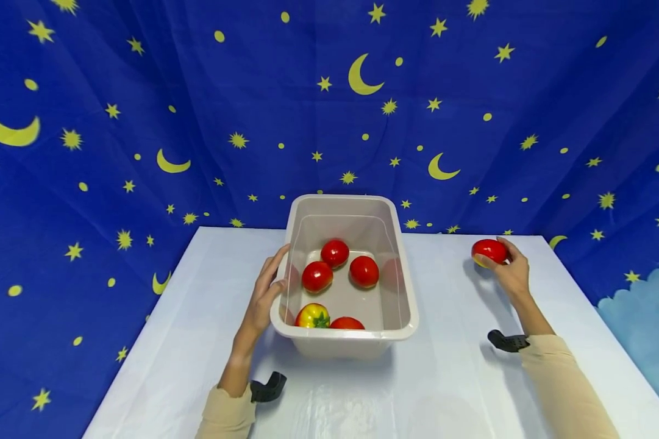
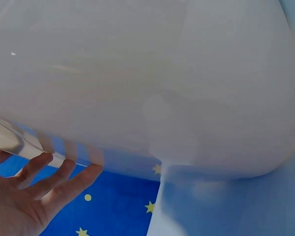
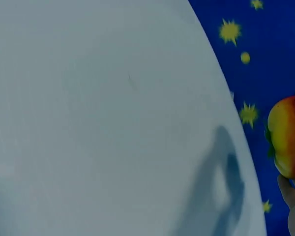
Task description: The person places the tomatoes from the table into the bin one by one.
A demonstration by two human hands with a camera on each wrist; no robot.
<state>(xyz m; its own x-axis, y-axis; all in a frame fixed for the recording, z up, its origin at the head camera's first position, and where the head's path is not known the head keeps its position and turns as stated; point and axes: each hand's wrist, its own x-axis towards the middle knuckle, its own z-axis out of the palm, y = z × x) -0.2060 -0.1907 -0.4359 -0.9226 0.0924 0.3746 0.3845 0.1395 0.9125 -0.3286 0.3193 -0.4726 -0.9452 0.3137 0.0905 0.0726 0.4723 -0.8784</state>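
My right hand (image 1: 512, 268) pinches a red tomato (image 1: 489, 250) between thumb and fingers, above the far right of the table. Seen from the right wrist, this tomato (image 3: 287, 137) has a yellow underside and a green leafy calyx. My left hand (image 1: 263, 299) rests against the left side of a light grey plastic bin (image 1: 341, 335), its fingers fairly straight. In the left wrist view the fingertips (image 2: 94, 169) touch the bin close to its rim. Inside the bin lie several tomatoes, one of them (image 1: 313, 316) with its yellow, leafy side up; the front wall partly hides the nearest ones.
The white table (image 1: 439, 378) ends at the back against a blue curtain (image 1: 285, 110) with yellow moons and stars. A black strap mount (image 1: 269, 387) sits on the left wrist, and another black mount (image 1: 507, 341) on the right.
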